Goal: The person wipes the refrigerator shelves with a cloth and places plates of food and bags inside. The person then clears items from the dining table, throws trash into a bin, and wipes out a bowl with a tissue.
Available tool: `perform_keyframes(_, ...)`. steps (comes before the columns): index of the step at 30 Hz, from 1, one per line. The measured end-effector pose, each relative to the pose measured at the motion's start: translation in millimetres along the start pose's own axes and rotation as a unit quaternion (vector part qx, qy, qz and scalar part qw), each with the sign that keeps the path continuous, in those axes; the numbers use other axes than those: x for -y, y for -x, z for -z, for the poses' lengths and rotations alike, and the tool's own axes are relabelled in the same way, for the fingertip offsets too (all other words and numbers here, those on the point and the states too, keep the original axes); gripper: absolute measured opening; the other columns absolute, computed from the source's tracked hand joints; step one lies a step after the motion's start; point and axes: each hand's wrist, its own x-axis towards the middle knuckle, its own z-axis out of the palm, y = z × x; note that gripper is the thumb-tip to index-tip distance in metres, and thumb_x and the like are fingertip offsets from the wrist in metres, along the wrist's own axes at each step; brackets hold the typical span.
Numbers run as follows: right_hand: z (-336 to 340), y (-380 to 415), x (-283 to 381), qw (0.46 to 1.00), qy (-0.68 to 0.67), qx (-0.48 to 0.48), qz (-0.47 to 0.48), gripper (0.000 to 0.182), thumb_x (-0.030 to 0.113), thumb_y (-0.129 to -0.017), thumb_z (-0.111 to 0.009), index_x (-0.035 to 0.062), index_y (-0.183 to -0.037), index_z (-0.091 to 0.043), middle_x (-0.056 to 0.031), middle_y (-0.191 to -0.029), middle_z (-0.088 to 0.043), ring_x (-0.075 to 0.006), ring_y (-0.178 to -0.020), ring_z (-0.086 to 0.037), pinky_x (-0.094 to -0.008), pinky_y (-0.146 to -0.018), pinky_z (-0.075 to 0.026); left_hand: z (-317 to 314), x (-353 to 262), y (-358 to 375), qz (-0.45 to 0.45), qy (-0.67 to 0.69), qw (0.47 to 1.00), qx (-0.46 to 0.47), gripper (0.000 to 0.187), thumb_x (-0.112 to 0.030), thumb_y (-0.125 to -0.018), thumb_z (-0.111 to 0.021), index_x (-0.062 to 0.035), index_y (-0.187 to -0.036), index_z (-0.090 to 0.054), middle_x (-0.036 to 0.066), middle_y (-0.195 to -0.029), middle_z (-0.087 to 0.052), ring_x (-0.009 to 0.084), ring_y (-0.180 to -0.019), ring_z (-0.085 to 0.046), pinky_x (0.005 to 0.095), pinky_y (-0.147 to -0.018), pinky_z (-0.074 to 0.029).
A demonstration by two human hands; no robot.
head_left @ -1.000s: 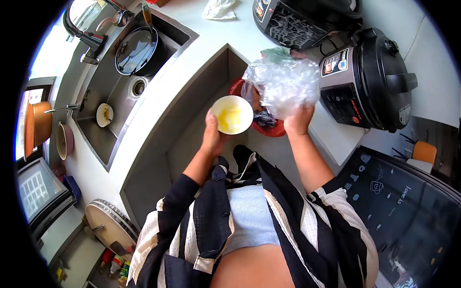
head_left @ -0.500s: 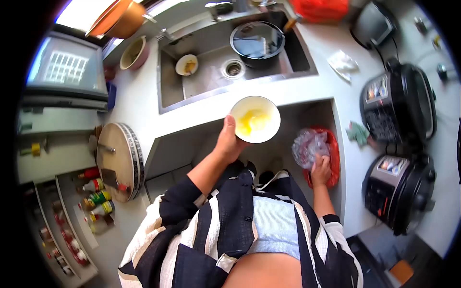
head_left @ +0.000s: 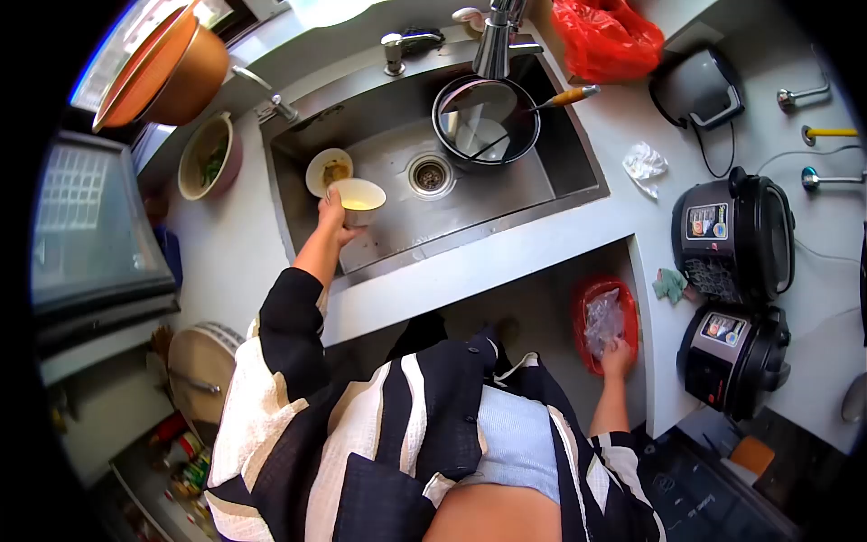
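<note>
My left hand [head_left: 333, 221] grips a white bowl [head_left: 363, 202] with yellow residue inside, tilted over the left part of the sink [head_left: 388, 242]. Right beside it, a second small bowl [head_left: 329, 172] with brownish scraps sits in the sink. Down in the open space under the counter, my right hand [head_left: 618, 358] has its fingers closed on a crumpled clear plastic bag [head_left: 603, 321]. That bag lies within a red bin [head_left: 581, 307]; the fingertips are partly hidden against it.
A dark pot [head_left: 489, 163] with a wooden-handled utensil [head_left: 571, 96] stands in the sink under the faucet [head_left: 493, 50]. Two electric cookers [head_left: 731, 235] line the right counter, near a crumpled tissue [head_left: 645, 168] and a green cloth [head_left: 669, 285]. Orange basins [head_left: 172, 77] rise at upper left.
My left hand has carried the bowl left and forward, from in front of the counter to over the sink. My right hand has lowered the plastic bag into the red bin.
</note>
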Motion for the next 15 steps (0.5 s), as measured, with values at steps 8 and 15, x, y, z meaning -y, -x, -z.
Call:
perform_keyframes(8,33,88,39,0.998,-0.048,-0.021,-0.041,0.028,0.013,-0.075,-0.061,0.0080,-0.102,-0.061,-0.0151,-0.113,-0.054,-0.0306,-0.105,-0.052,-0.0370,-0.089,-0.042,-59,57,-117,0.186,0.059,0.981,0.012,0.055,-0.048,-0.089,-0.040,-0.0132,-0.131,-0.030,0.013,-0.135,-0.034,0.0416,-0.118,-0.037,0.0628,-0.080,-0.043)
perform_keyframes(15,33,109,38,0.980,-0.163,-0.025,-0.110,0.026,0.013,-0.076,-0.061,0.0099,-0.102,-0.060,-0.0118,-0.103,-0.059,-0.0269,-0.086,-0.059,-0.0353,-0.075,-0.047,-51,34,-216,0.084,0.002,0.992,0.090,0.064,-0.053,-0.087,-0.038,-0.0099,-0.133,-0.031,0.010,-0.140,-0.031,0.0296,-0.124,-0.032,0.0536,-0.092,-0.035)
